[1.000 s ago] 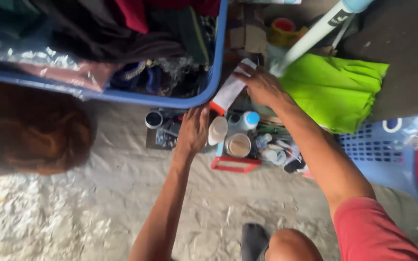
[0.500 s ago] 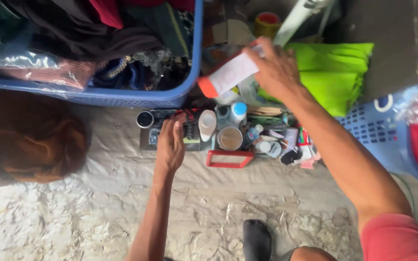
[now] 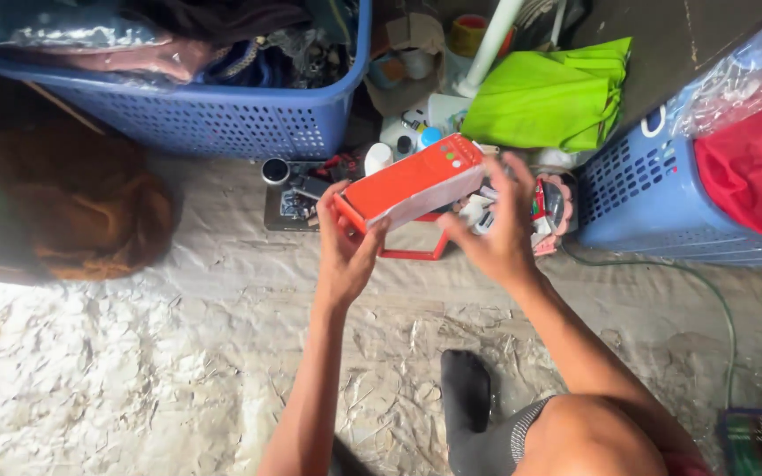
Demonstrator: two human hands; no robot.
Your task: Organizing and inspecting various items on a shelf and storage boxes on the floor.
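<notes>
Both my hands hold an orange and white box [image 3: 414, 185] up in front of me, tilted with its orange face upward. My left hand [image 3: 347, 249] grips its lower left end. My right hand [image 3: 493, 231] grips its right end. Below and behind the box, a small red tray [image 3: 403, 251] on the floor holds several small bottles and jars [image 3: 378, 157]. A black flat item [image 3: 297, 196] and a round dark cap [image 3: 275, 170] lie just left of it.
A blue laundry basket [image 3: 213, 110] full of clothes stands at the back left. Another blue basket [image 3: 654, 198] with red cloth [image 3: 751, 150] is at the right. A bright green bag [image 3: 549, 97] and a white pole [image 3: 487, 44] are behind. My socked foot [image 3: 465, 397] rests on the rough floor.
My right hand brought the orange and white box down and toward me. My left hand left the items on the floor and took hold of the box's other end.
</notes>
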